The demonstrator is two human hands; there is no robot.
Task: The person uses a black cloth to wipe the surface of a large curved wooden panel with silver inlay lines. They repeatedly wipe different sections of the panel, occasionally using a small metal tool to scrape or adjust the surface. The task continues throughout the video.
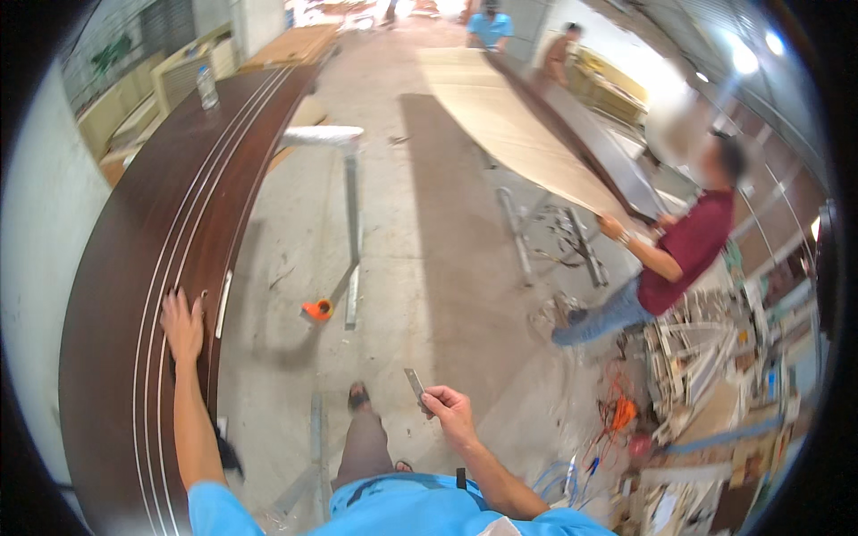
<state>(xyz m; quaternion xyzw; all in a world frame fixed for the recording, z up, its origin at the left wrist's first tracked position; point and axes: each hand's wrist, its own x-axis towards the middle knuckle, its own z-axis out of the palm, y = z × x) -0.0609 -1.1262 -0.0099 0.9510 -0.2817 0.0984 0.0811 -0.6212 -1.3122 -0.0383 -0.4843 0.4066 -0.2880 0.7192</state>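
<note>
While the left hand (pixel 182 324) lies flat, fingers spread, on the dark brown door panel (pixel 125 295), the right hand (pixel 450 413) pinches a small metal blade (pixel 415 384). Nearby, a person in a maroon shirt (pixel 688 250) grips a pale board (pixel 514 121) — well apart.

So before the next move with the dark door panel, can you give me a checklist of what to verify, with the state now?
1. Left hand flat on the dark brown door panel, beside its inlaid light grooves: ok.
2. Right hand holds the small flat metal blade away from the panel, fingers closed on it: ok.
3. Panel support: one metal stand is visible under it; the near end is hidden: cannot tell.
4. Plastic bottle stands loose on the far end of the panel: not ok.
5. Orange tape measure lies on the floor near the stand: not ok.
6. The person in the dark red shirt, handling the pale board, stands apart: ok.
</note>
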